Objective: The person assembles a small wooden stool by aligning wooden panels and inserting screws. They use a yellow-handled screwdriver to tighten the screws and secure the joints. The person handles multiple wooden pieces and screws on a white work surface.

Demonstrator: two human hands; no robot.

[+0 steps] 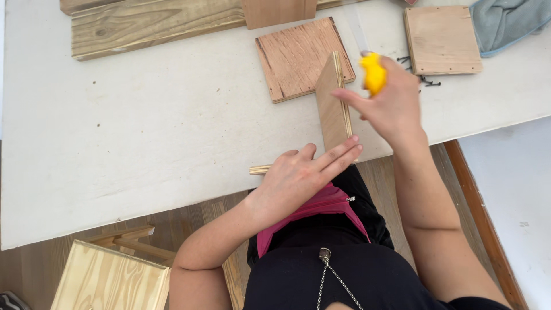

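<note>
My left hand lies flat at the near edge of the white table, fingers pressing the lower end of a plywood panel that stands on its edge. A thin wooden strip pokes out from under that hand. My right hand is raised just right of the panel's top, closed around a small yellow object that is blurred. A square reddish plywood piece lies flat behind the panel.
A second square plywood piece lies at the back right, with dark nails beside it and a grey-blue cloth further right. A long pine plank lies across the back. A pine box sits on the floor at lower left.
</note>
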